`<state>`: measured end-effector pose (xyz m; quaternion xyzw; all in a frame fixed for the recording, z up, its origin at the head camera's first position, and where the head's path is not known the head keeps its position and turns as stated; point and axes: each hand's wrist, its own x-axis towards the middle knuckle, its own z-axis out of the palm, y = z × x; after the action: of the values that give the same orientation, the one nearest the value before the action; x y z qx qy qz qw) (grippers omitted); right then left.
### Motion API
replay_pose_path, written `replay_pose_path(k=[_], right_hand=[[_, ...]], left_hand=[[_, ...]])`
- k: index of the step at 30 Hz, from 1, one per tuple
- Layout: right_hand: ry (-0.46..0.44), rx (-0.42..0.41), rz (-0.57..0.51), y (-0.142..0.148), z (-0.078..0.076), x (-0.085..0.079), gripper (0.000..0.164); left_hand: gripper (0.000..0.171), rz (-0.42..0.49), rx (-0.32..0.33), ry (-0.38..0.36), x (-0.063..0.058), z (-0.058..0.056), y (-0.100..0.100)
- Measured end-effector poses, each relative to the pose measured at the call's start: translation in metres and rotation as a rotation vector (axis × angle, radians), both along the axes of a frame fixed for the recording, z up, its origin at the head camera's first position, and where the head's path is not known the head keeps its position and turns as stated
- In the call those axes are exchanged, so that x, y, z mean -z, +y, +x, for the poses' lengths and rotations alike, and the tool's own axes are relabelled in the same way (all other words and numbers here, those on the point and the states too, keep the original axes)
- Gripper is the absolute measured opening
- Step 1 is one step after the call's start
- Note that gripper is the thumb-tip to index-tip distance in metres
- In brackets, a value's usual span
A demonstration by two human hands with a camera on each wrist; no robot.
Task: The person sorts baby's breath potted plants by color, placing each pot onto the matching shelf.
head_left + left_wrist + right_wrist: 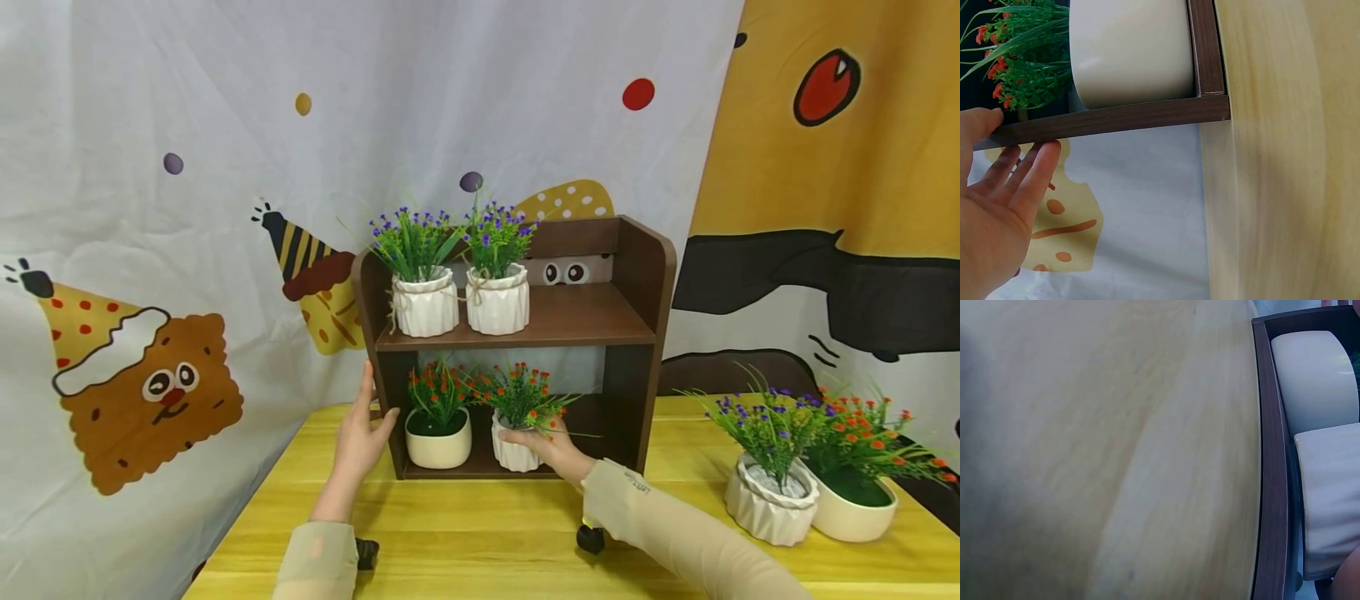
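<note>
A dark brown two-tier shelf [517,336] stands on the table. My left hand [360,442] holds its left side panel [1116,119], thumb on the inner side, fairly straight fingers along the outside. On the lower tier, my right hand [555,446] grips a ribbed white pot [513,450] of red flowers [521,392]; leaves cover part of the fingers. In the right wrist view, just a bit of that hand [1349,578] shows at the pot's side. Left of it sits a smooth cream pot [438,450] with red flowers [435,392].
On the upper tier, two white pots [426,308] of purple flowers stand at the left. To the right, a white pot [771,504] with purple flowers and a cream pot [858,512] with red flowers stand on the wooden table [450,533]. A printed curtain [510,83] hangs behind.
</note>
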<state>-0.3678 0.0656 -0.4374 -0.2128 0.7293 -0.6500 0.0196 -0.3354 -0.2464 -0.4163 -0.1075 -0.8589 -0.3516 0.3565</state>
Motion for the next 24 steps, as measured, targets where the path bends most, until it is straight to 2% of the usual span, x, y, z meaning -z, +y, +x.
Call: replay_pose_path(k=[6,11,18,24], right_hand=[[0.034,0.046,0.026,-0.002,0.002,0.001,0.068],[0.078,0.026,-0.019,-0.003,-0.004,0.012,0.069],[-0.036,0.043,-0.038,-0.004,-0.027,0.029,0.074],[-0.047,0.042,-0.023,-0.006,-0.037,0.032,0.082]], left_hand=[[0.094,0.002,0.0,0.004,0.002,0.002,0.001],[0.095,0.003,0.002,0.005,0.005,0.003,0.001],[0.094,0.001,0.002,0.007,0.004,0.003,0.001],[0.094,0.0,0.007,0.006,0.0,0.001,0.001]])
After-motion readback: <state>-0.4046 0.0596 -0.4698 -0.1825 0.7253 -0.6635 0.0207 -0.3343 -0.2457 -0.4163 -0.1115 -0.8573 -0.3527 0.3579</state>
